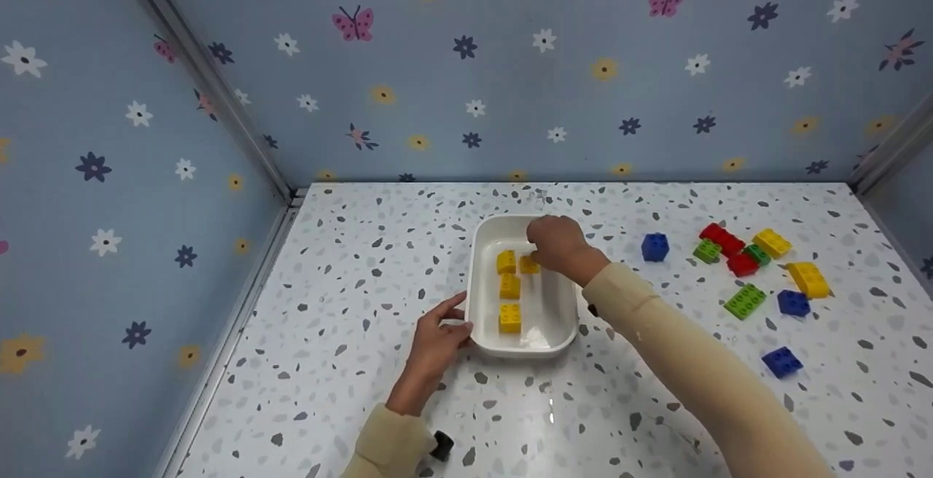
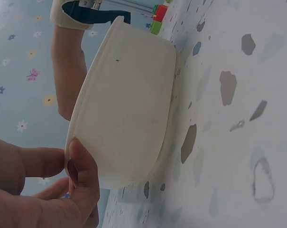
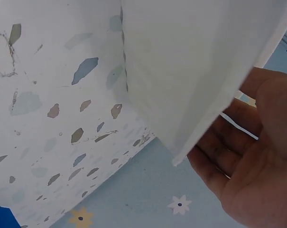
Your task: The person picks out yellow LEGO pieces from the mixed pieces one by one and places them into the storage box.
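A white plastic tray (image 1: 477, 296) stands on the speckled table. My left hand (image 1: 437, 336) grips its left rim; the left wrist view shows thumb and finger pinching the edge (image 2: 73, 137). Over the tray's right side, my right hand (image 1: 560, 245) reaches in with curled fingers and pinches a yellow toy brick (image 1: 530, 267), partly hidden by the fingers. Three more yellow bricks, an upper one (image 1: 506, 261), a middle one (image 1: 509, 286) and a lower one (image 1: 509, 318), lie in a column along the left. In the right wrist view the fingers disappear behind the tray wall (image 3: 195, 71).
On the right of the table lie loose bricks: a blue one (image 1: 655, 247) nearest the tray, red ones (image 1: 721, 239), green ones (image 1: 745, 301), yellow ones (image 1: 807, 280) and more blue ones (image 1: 782, 362). A flowered wall (image 1: 510, 84) rises behind the table, another on the left.
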{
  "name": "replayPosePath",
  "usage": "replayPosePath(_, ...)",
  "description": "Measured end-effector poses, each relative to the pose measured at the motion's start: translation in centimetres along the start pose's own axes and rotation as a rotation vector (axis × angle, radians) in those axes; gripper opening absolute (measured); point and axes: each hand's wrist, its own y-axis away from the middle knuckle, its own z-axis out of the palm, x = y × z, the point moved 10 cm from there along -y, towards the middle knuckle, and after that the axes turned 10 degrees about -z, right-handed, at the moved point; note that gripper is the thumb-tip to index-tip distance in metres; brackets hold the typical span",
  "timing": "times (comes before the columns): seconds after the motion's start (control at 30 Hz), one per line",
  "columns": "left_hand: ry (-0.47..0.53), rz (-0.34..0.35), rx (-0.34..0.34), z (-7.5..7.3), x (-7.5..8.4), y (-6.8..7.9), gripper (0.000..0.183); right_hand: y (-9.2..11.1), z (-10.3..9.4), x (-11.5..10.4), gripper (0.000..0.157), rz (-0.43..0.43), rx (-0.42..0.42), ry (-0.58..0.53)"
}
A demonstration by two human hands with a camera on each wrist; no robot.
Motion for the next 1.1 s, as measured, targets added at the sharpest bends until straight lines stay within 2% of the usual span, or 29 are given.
replayPosePath(0.23, -0.017, -0.021, 0.009, 0.0, -0.3, -0.1, 0.057, 1.6, -2.7, 0.3, 0.03, -0.062, 0.211, -0.013)
replayPosePath(0.4, -0.011, -0.013, 0.003, 0.1, -0.2, -0.1, 0.057, 3.2, -4.3, 0.9, 0.031, -0.056, 0.323, -0.047)
replayPosePath(0.63, 0.013, 0.002, -0.018, 0.2, 0.2, 0.3, 0.056, 5.6, -5.5, 2.6, 0.028, -0.045, 0.397, -0.073)
replayPosePath(0.93, 0.007, -0.022, -0.008, 0.1, 0.0, 0.2, 0.056, 8.1, -5.5, 5.9, 0.028, -0.003, 0.473, -0.104)
replayPosePath(1.1, 0.004, -0.029, -0.002, 0.2, 0.0, 0.1, 0.055, 9.3, -5.3, 7.7, 0.028, 0.031, 0.472, -0.112)
